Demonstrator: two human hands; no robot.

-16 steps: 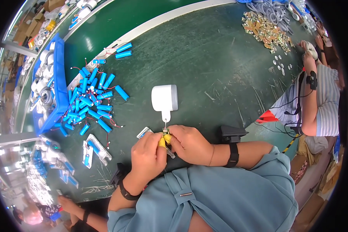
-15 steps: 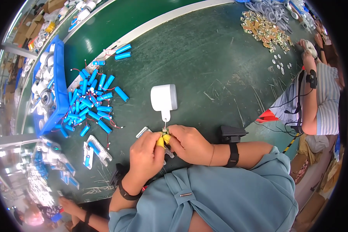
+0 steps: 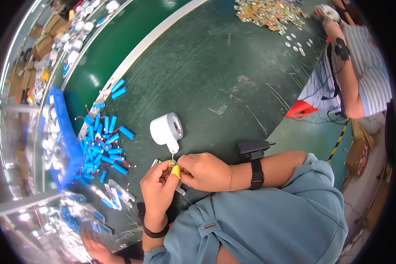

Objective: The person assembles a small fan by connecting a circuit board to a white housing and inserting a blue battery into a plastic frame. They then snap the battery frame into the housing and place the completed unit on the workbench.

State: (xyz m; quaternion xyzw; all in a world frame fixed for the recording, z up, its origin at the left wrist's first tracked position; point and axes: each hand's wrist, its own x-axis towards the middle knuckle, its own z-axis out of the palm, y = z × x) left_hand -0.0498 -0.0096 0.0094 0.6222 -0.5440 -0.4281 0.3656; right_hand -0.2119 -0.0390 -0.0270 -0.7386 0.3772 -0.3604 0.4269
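Observation:
My left hand (image 3: 157, 187) and my right hand (image 3: 205, 172) meet in front of me, both closed at the fingertips. Yellow finger cots (image 3: 176, 170) cover some of the fingers. Pinched between them is a small circuit board (image 3: 173, 162), mostly hidden by the fingers. A thin wire runs from it to the tab of a white cylindrical housing (image 3: 162, 130), which lies on its side just beyond my hands, its round open end turned right. Beneath my hands, a clear plastic part (image 3: 181, 190) shows partly on the table.
Many blue cylindrical batteries (image 3: 102, 145) with red wires lie at left, beside a blue bin (image 3: 67, 145) of white parts. Clear plastic pieces (image 3: 119, 193) lie nearer. A black device (image 3: 253, 148) sits right. Circuit boards (image 3: 273, 15) are heaped far off, near a co-worker's arm (image 3: 345, 66).
The view has turned, so the table's contents shift in the picture. The white housing has rotated, showing its open end. My fingers stay together at the small circuit board.

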